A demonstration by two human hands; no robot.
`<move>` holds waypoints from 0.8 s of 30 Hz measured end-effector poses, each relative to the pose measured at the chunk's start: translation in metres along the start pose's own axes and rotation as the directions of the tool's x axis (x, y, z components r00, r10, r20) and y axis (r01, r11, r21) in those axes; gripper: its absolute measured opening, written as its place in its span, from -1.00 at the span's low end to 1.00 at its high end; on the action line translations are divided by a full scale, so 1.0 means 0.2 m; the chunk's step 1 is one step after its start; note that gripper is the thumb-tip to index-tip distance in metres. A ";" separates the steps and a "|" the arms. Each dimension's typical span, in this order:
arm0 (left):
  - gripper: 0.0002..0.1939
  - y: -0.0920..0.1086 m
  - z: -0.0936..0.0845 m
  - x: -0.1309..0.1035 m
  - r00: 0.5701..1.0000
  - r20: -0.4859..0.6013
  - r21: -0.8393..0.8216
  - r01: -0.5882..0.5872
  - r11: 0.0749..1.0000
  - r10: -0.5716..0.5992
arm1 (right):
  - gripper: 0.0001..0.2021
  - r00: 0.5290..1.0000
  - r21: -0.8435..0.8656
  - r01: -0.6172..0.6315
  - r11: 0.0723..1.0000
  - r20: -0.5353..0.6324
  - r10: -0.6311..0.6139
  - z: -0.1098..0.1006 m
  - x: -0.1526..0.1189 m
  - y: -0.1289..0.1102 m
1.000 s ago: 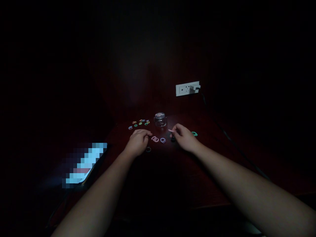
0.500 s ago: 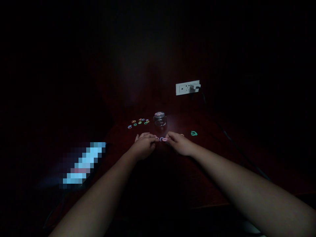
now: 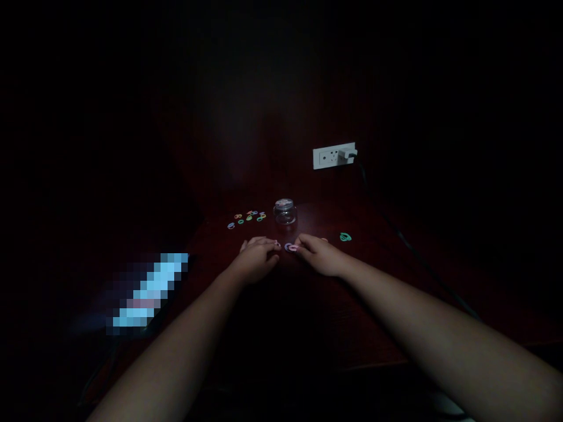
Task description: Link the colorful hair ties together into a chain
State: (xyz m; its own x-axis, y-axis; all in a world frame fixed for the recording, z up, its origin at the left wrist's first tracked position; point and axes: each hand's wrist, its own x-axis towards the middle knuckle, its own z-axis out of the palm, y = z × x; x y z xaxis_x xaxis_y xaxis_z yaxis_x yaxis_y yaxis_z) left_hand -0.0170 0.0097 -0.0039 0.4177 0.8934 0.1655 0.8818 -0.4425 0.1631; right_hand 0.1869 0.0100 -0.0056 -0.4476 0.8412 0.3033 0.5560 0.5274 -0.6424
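Note:
My right hand (image 3: 322, 255) is closed, its thumb and finger pinching a small pink hair tie (image 3: 293, 248). A purple hair tie (image 3: 288, 247) lies against the pink one, partly overlapped by it. To the left, my left hand (image 3: 258, 259) rests low over the table with thumb and fingers apart. Another pink hair tie (image 3: 278, 246) is at its fingertips, touching or just beneath them; I cannot tell which. Behind both hands stands a small clear lidded jar (image 3: 285, 213). An orange band (image 3: 324, 240) shows partly behind my right hand.
Several coloured hair ties (image 3: 248, 217) lie scattered left of the jar. Green hair ties (image 3: 345, 237) sit to the right. A lit, blurred-out screen (image 3: 149, 291) is at the left. A wall socket (image 3: 334, 156) holds a plug with a cable (image 3: 409, 246) running down the right side.
My left thumb has drawn back from the ties, leaving a gap between thumb and fingers. The purple and pink ties have shifted slightly. My right hand is almost unmoved.

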 end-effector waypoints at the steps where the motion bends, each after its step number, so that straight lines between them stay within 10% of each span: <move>1: -0.65 0.00 0.00 0.00 1.000 -0.001 -0.002 0.000 1.000 0.000 | -0.87 1.000 -0.006 0.007 1.000 0.003 -0.007 0.00 0.00 0.00; 24: -0.66 0.00 -0.02 0.00 0.992 -0.117 -0.043 -0.048 0.998 0.042 | -0.86 0.999 0.017 0.041 0.999 -0.003 -0.040 0.01 0.00 0.02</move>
State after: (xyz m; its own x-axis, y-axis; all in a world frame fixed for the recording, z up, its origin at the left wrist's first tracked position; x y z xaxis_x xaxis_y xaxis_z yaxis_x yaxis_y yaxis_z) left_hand -0.0176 0.0095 -0.0007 0.4262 0.8585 0.2852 0.8507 -0.4876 0.1966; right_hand 0.1872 0.0122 -0.0086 -0.4675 0.8196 0.3313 0.5255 0.5590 -0.6414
